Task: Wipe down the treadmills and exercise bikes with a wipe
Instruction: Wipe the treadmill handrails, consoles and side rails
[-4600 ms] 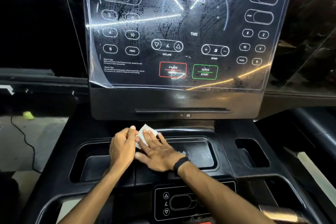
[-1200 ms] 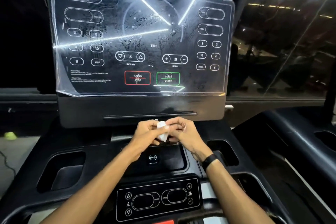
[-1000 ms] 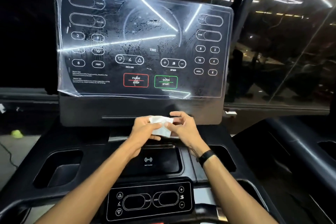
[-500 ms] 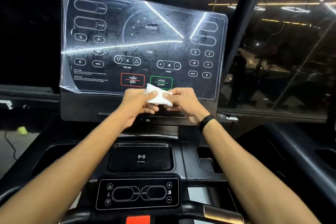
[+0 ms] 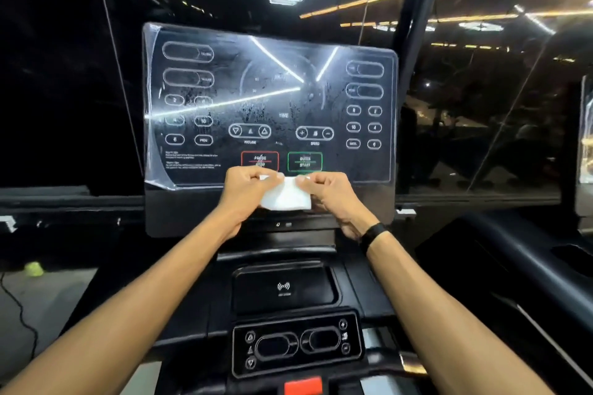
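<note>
I have both forearms stretched forward and slightly up from the bottom corners of the view, converging in front of the lower edge of the treadmill console (image 5: pixel 269 106). My left hand (image 5: pixel 247 192) is turned knuckles-up with its fingers curled inward, pinching the upper left corner of the white wipe (image 5: pixel 287 199) between thumb and fingertips; my right hand (image 5: pixel 330 194), with a black band (image 5: pixel 372 232) at the wrist, mirrors it and pinches the upper right corner. So neither hand is spread wide: each is closed narrowly on the wipe, which hangs between them as a small folded sheet, held in the air just below the red pause/stop button (image 5: pixel 260 161) and the green quick start button (image 5: pixel 305 161), in front of the dark strip under the screen. I cannot tell whether the wipe touches the console. The screen is covered by a clear plastic film (image 5: pixel 152 106) with streaks and smears across it (the ceiling lights glare off it in bright lines). Compared with half a second ago, my hands sit at much the same spot below the two buttons, but the wipe now droops lower and flatter between my fingers, where before it was bunched up between the hands. Several seconds back it was pressed down on the tray (image 5: pixel 285 285) near the wireless symbol.
</note>
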